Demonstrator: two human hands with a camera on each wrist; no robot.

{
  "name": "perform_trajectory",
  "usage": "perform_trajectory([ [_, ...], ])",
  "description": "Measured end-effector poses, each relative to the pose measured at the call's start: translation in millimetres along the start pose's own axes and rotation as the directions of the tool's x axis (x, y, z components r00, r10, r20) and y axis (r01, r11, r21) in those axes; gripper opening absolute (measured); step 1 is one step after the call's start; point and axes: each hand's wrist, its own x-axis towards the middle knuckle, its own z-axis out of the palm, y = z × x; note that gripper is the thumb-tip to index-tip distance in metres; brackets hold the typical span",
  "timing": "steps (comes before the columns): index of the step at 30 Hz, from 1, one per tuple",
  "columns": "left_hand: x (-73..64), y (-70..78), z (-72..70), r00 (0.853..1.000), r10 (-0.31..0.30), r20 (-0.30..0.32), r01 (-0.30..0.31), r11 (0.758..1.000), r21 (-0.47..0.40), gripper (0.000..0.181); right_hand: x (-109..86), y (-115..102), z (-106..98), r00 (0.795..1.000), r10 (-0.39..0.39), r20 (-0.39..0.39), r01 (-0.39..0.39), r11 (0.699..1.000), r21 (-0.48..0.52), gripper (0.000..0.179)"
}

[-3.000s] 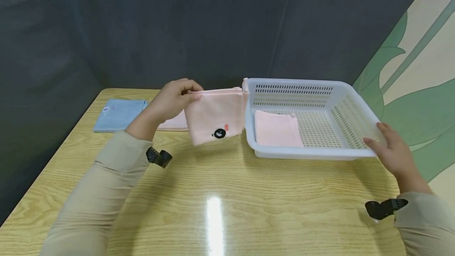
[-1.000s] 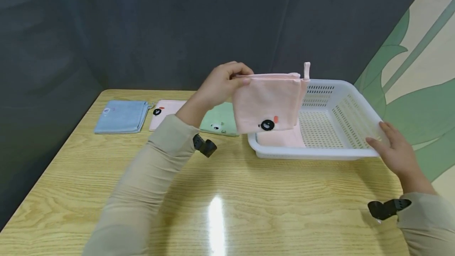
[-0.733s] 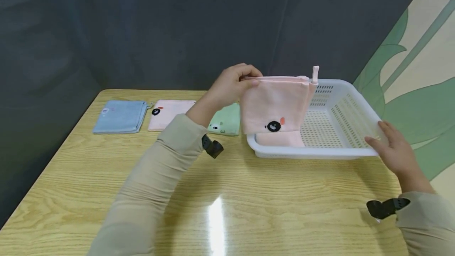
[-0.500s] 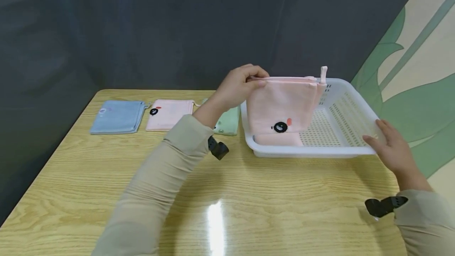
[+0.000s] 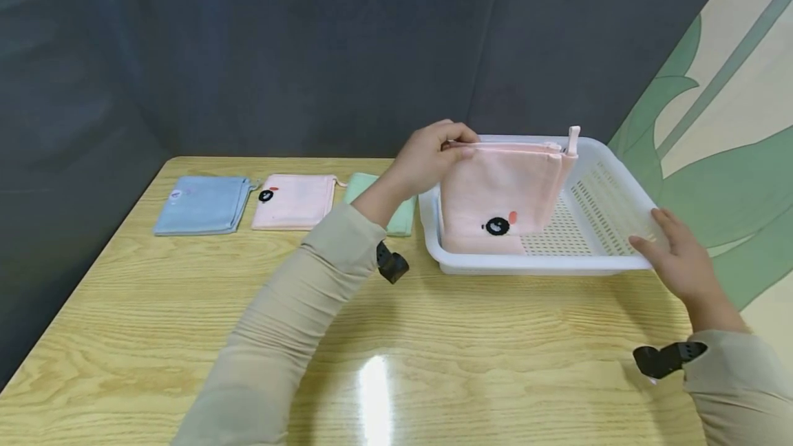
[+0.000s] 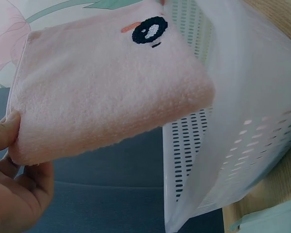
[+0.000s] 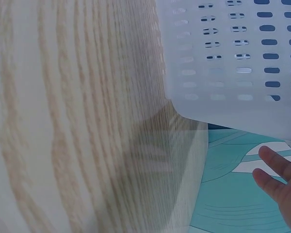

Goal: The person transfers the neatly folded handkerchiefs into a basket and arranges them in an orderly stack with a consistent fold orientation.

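Lower than half a second ago, the folded pale-pink terry towel [image 5: 504, 184] hangs into the white perforated plastic basket [image 5: 533, 265], one corner pinched between thumb and fingers of the left hand [image 5: 429, 157]; the right hand [image 5: 684, 263] grips the basket's end. Likely light, soft, floppy; best held along a fold. Beneath, glossy wood-grain table [image 5: 495, 343]; behind, dark fabric backdrop [image 5: 328, 47].

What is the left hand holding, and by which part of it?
The left hand pinches a folded pink cloth at its upper corner, away from the loop.
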Motion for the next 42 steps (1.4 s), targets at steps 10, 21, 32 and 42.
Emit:
perform_trajectory([
  [10, 2.0, -8.8, 13.0, 0.999, 0.027, 0.025, -0.026, 0.999, -0.03, 0.014, 0.9, -2.2, 1.4, 1.0, 0.003, 0.0, -0.003, 1.0, -0.006, 0.064],
  [21, 1.9, -16.9, 23.2, 0.998, 0.006, 0.07, -0.003, 0.999, -0.052, 0.015, 0.5, -0.4, 0.1, 1.0, 0.014, -0.003, -0.014, 1.0, -0.006, 0.064],
  [32, 2.9, -26.3, 34.9, 0.995, -0.009, 0.097, 0.01, 1.0, -0.009, 0.015, 0.3, -1.7, 0.2, 1.0, 0.019, 0.0, -0.019, 1.0, -0.008, 0.064],
  [42, 3.9, -33.3, 42.4, 0.994, 0.011, 0.104, -0.012, 1.0, 0.008, 0.01, 0.3, -0.7, -0.3, 1.0, 0.009, -0.006, -0.009, 1.0, -0.009, 0.064],
])
